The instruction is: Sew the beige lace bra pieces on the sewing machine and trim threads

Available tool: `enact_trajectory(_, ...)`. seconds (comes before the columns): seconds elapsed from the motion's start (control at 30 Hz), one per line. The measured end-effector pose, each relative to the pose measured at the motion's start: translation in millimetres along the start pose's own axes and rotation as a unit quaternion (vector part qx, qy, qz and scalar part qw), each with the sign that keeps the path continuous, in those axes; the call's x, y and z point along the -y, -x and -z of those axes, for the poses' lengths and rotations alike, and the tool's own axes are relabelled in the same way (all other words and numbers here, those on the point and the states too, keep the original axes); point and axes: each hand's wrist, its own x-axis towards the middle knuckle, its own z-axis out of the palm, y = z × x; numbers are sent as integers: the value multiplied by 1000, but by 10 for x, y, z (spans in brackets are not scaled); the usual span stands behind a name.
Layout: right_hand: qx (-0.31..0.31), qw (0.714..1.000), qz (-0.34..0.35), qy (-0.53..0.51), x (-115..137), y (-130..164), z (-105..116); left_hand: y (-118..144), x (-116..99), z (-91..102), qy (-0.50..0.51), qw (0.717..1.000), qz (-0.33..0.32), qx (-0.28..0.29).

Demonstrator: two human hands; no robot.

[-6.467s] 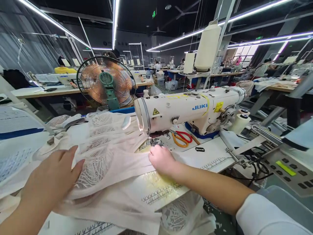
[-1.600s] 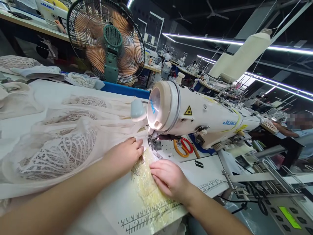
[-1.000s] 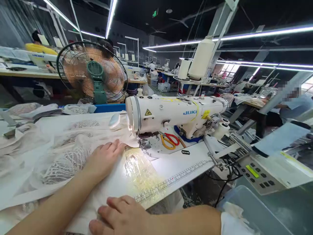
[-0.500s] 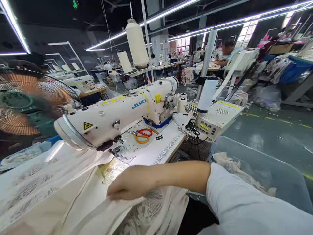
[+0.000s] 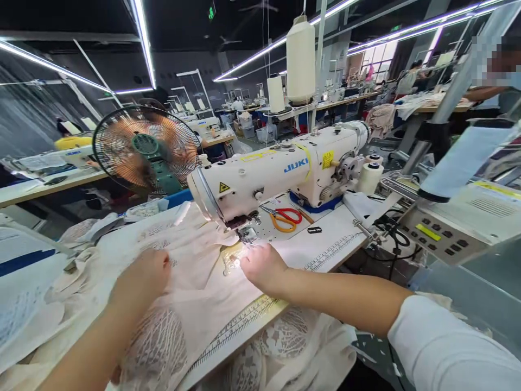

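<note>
Fingers of the right hand point(image 5: 262, 264) press together on the fabric point(image 5: 195, 282) just before the presser foot point(image 5: 247, 235). Left hand point(image 5: 142, 277) rests curled on the fabric farther left; its finger state is unclear. Scissors point(image 5: 285, 217) lie beneath the machine point(image 5: 277, 171); fan point(image 5: 146, 149) behind.

The right hand point(image 5: 262, 266) covers the spot of pale fabric point(image 5: 195, 282) just before the needle — what its fingertips pinch cannot be told. The left hand point(image 5: 140, 279) curls away from the camera, its grip hidden. The needle under the sewing machine point(image 5: 280, 174) is too small to make out. The fabric runs off the bottom edge — a co-worker's face at upper right is blurred.
</note>
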Motion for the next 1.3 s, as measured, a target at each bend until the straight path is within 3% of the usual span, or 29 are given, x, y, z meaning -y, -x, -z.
enact_trajectory(0.17,-10,1000,-16,2,175,56,-192,-210,-651,-467,12,993,-74,95)
enact_trajectory(0.3,-64,997,34,-13,198,17,-322,-471,-839,-683,-5,993,-28,112)
enact_trajectory(0.43,-74,992,98,-32,57,-140,-368,-747,-805,-685,-14,992,38,122)
enact_trajectory(0.53,-67,988,128,-46,-57,-215,-376,-756,-766,-556,0,993,10,121)
enact_trajectory(0.67,-86,983,151,-52,-136,-207,-409,-430,-668,-446,35,984,-116,133)
enact_trajectory(0.73,-92,983,150,-51,-144,-194,-430,-225,-594,-498,57,965,-208,146)
enact_trajectory(0.83,-94,984,144,-53,-138,-185,-440,-33,-489,-661,77,942,-305,116)
enact_trajectory(1.0,-91,985,141,-49,-168,-103,-404,-72,-452,-831,78,950,-292,84)
enact_trajectory(1.3,-120,983,117,-80,-323,142,-434,-180,-517,-821,90,954,-270,89)
